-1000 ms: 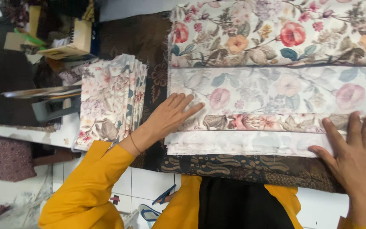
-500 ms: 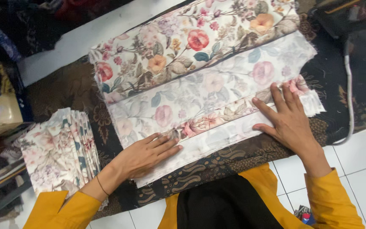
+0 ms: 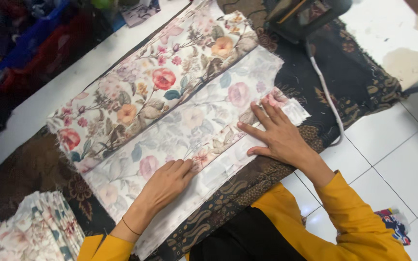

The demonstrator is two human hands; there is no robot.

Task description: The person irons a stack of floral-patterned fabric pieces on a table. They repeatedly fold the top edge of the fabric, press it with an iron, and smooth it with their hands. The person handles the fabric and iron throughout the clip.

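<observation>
White floor tiles (image 3: 388, 150) show on the right, and a dark brown patterned cloth (image 3: 354, 82) is spread over the low work place like a soft mat, so the fabric on top has something smooth to lie on.

On that dark cloth lies a long flowered fabric (image 3: 156, 92), running slantwise from the lower left up to the upper right. It is folded over along its near side, so you see a bright strip with red and orange flowers on the far side and paler strips, the back of the cloth, nearer the person.

The left hand (image 3: 165, 186) lies on the near fold with its fingers curled down at the edge. Its grip is not closed around anything; it looks like it just presses the fold. The right hand (image 3: 279, 137) lies flat, fingers spread wide, on the same fold near the end of the fabric. That grip is open too. With both hands pushing down well apart, the fold stays straight and does not spring open.

A stack of folded flowered pieces (image 3: 35, 232) sits at the lower left, off to the side. An iron (image 3: 306, 17) stands at the top right on the dark cloth, and its grey cord (image 3: 327, 96) trails down past the fabric's end.
</observation>
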